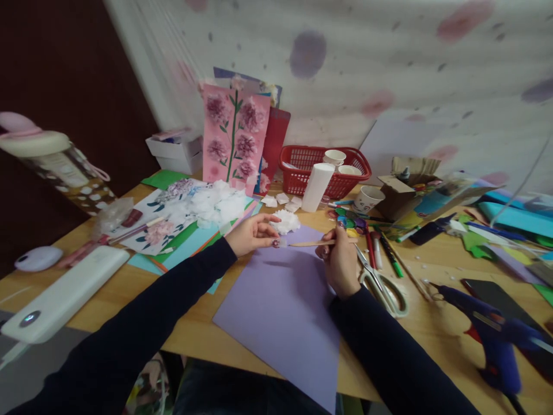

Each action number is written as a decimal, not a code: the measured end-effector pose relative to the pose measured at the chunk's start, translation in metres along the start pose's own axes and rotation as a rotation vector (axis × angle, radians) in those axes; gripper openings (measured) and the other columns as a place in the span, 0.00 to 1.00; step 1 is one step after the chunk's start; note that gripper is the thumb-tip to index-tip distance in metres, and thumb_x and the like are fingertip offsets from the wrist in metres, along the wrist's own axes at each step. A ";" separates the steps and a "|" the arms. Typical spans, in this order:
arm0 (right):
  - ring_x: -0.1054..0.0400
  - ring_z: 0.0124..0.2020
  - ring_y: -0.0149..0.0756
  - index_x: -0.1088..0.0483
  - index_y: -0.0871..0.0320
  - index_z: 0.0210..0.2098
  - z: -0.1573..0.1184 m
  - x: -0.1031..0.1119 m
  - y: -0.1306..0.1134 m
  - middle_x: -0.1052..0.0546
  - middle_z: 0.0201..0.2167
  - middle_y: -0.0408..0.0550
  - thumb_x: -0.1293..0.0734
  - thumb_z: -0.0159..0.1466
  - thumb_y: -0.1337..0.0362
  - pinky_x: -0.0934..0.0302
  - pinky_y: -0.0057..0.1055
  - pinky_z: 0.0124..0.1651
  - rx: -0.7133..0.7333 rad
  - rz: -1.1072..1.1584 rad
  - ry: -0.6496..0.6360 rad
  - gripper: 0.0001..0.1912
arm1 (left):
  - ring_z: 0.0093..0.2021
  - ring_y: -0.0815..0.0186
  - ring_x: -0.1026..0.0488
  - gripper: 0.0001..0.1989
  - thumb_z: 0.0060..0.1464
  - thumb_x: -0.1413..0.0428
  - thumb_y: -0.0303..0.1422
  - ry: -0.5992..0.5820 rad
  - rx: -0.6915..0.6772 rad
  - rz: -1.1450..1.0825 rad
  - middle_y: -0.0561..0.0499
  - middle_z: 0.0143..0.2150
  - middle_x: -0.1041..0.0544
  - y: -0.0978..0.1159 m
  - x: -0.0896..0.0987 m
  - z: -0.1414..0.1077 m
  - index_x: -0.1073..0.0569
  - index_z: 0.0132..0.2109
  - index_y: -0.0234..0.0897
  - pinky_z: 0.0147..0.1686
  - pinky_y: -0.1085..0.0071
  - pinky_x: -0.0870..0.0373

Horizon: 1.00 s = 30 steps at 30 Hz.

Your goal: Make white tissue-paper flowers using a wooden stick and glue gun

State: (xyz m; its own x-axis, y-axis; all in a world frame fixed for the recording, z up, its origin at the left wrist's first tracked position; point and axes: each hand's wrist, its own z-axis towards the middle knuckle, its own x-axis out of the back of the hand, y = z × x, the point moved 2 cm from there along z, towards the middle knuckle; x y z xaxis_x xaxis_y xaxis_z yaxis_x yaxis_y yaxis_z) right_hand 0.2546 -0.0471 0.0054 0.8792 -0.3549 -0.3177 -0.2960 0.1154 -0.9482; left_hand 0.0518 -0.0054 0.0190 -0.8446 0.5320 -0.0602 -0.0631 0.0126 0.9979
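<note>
My left hand pinches a small whitish piece, too small to make out, over the purple paper sheet. In my right hand is a thin pointed wooden stick, held level, its tip pointing left close to that piece; I cannot tell if they touch. Just behind my left fingertips sits a ruffled white paper flower. Scissors with pale handles lie on the table beside my right wrist.
Behind stand a red basket with paper cups, a white roll and a pink flower picture. White tissue is heaped at left. A blue glue gun, paints and markers lie at right.
</note>
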 end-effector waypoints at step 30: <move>0.48 0.11 0.27 0.38 0.55 0.17 -0.003 -0.004 0.006 0.42 0.07 0.36 0.40 0.61 0.43 0.55 0.25 0.16 0.039 -0.129 -0.040 0.26 | 0.32 0.67 0.24 0.25 0.36 0.34 0.27 0.155 0.057 0.060 0.52 0.30 0.22 -0.008 0.002 0.002 0.31 0.44 0.32 0.42 0.66 0.30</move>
State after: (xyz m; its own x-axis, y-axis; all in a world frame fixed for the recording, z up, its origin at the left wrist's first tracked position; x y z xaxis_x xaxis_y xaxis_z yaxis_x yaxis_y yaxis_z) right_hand 0.2480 -0.0473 0.0014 0.9236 -0.3316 -0.1922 -0.1653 0.1076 -0.9803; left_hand 0.0515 -0.0021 0.0108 -0.9180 0.3967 0.0014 0.0165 0.0346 0.9993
